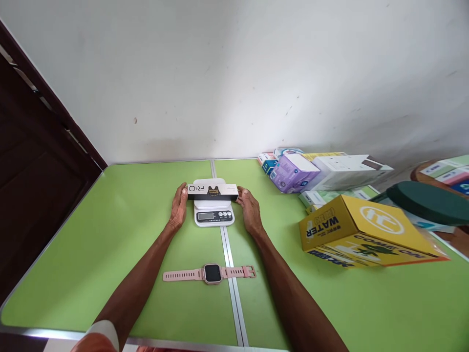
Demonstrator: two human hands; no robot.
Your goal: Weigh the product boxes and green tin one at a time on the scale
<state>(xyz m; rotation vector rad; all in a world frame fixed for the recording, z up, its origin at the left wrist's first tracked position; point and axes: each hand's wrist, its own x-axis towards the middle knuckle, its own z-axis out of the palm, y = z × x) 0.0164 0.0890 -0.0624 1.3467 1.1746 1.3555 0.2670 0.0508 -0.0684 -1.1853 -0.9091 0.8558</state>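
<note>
A long, slim black-and-white toothpaste box (212, 192) lies across the platform of a white digital kitchen scale (214, 208). My left hand (179, 208) grips the box's left end, and my right hand (250, 209) closes on its right end with thumb and fingers. The scale's small display and round buttons face me; no reading can be made out. Nearer to me, a smartwatch (212, 274) with a pink strap is stretched flat on the green table (154, 254), between my forearms.
On the right stands a yellow carton (366, 232). Behind it are a purple box (294, 172), a white box (348, 171) and several smaller cartons near the wall. A dark green rounded object (427, 203) is at far right. A metal seam (234, 303) runs down the table.
</note>
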